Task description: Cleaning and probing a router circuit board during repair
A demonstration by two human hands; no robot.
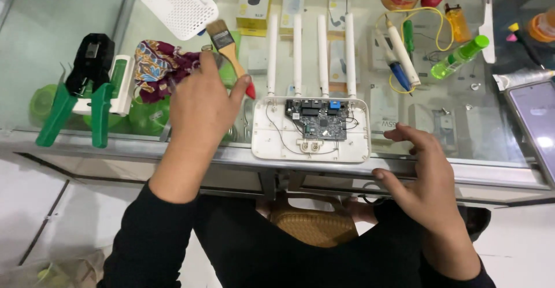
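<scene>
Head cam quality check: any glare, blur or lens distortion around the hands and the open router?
Head view: even, bright light; the glass counter top shows soft reflections and the dark phone screen a bright glare spot. The left hand is slightly motion-blurred; the right hand and the opened white router with its circuit board are sharp. Wide-angle bending shows at the edges.

The counter (69, 10) is smooth, glossy glass with a dull metal edge strip, and on it the opened router shell (266, 143) and its four antennas (310, 51) look like matt white plastic around a dark green circuit board (317, 120). The brush (228, 48) has a pale wooden handle and soft bristles. The patterned rag (159, 65) is crumpled cloth, and the crimping tool (78, 91) has glossy green plastic grips.
</scene>
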